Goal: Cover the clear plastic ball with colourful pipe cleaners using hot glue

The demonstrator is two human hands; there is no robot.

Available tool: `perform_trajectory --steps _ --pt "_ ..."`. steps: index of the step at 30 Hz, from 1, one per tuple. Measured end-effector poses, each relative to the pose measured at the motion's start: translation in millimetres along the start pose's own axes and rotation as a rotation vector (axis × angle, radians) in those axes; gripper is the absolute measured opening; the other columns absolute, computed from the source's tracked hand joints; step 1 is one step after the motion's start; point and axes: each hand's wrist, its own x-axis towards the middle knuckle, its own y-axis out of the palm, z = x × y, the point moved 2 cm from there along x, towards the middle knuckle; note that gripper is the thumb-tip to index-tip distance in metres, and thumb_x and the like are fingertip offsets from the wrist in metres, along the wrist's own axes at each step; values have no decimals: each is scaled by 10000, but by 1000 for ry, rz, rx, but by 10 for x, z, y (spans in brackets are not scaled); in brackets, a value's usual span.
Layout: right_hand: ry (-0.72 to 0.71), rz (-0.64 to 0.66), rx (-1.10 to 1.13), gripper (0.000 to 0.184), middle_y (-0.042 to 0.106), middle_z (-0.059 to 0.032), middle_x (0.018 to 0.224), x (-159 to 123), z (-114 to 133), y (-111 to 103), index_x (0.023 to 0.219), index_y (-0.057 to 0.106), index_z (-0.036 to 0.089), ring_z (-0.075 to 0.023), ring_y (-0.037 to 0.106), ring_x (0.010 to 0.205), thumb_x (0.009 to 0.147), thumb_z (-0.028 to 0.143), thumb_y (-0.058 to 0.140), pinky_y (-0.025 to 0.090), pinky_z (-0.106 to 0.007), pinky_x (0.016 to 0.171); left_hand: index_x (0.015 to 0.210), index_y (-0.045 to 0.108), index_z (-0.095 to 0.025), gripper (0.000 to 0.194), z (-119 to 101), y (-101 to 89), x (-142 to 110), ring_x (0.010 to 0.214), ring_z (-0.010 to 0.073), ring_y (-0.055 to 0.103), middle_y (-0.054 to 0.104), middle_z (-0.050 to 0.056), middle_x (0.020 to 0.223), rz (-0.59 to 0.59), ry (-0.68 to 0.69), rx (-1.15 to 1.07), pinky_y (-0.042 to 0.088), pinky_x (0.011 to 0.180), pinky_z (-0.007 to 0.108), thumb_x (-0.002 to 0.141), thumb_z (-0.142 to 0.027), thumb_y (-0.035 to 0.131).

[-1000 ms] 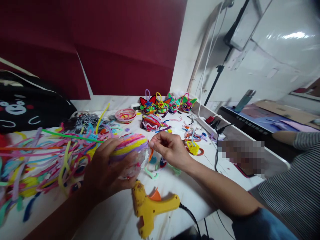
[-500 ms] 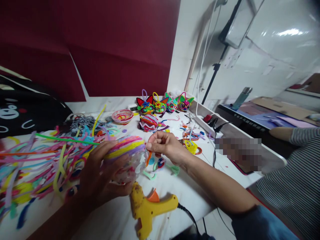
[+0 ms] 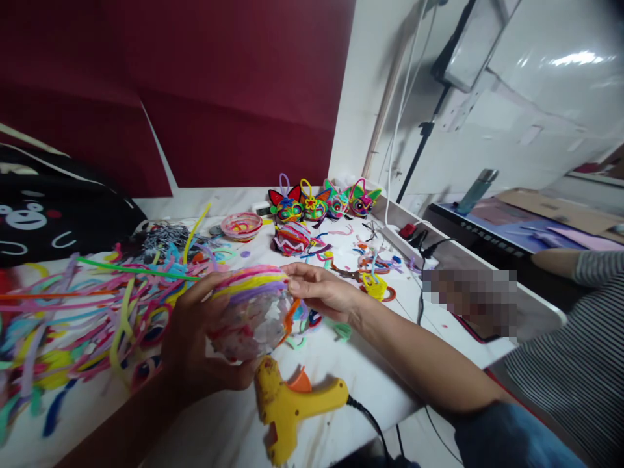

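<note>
My left hand [image 3: 188,338] is wrapped round the left side of a clear, rounded plastic shell [image 3: 253,328]. Pink, yellow and purple pipe cleaners [image 3: 256,287] lie side by side across its upper part. At the shell's upper right edge, my right hand [image 3: 324,291] grips with thumb and fingers, next to the purple strip's end. An orange pipe cleaner [image 3: 289,320] runs down the right edge below my thumb. Just beneath the shell, a yellow glue gun [image 3: 295,409] with an orange trigger lies on the white table [image 3: 205,432].
Loose pipe cleaners [image 3: 92,305] are heaped on the left. Several colourful eared masks [image 3: 312,205] stand behind a striped piece [image 3: 292,239] and a round coiled dish [image 3: 242,226]. Scissors [image 3: 347,273] lie to the right. A power strip [image 3: 412,244] and a person's striped sleeve [image 3: 599,266] are farther right.
The shell has turned in my left hand, so more of its clear face shows. My right fingers have shifted slightly along its edge, and the orange pipe cleaner now shows more fully.
</note>
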Motion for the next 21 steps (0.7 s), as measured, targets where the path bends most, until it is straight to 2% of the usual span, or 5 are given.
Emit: perform_trajectory --steps 3,8,11,15,21 --pt "31 34 36 656 744 34 830 -18 -25 20 955 734 212 -108 674 699 447 436 1085 528 -193 613 1614 355 -200 1004 -20 -1 41 1216 452 651 577 205 1385 -48 16 -30 598 957 643 708 -381 749" --pt "40 29 60 643 728 54 815 -33 -38 33 980 718 210 -77 613 584 487 419 1073 506 -171 502 1569 392 -151 965 -1 14 92 1245 418 647 582 207 1359 0 -56 -85 595 1030 585 707 -401 746" --pt "19 1 54 611 730 50 809 -30 -50 36 974 708 209 -78 606 573 519 418 1058 502 -171 488 1574 377 -175 947 25 19 82 1265 421 635 583 203 1372 8 -61 -70 592 1039 596 735 -431 733" --pt "7 -45 29 599 738 49 819 -26 -64 36 961 701 204 -83 618 576 513 381 1057 501 -172 474 1633 276 -225 1010 42 47 30 1340 431 591 537 205 1473 85 -38 -105 577 1080 616 756 -342 763" --pt "3 -111 11 603 742 53 826 -6 -81 2 951 673 212 -80 632 569 529 419 1051 506 -180 496 1605 352 -249 844 38 103 -31 1416 425 537 505 200 1527 139 -170 -151 549 1140 610 838 -319 696"
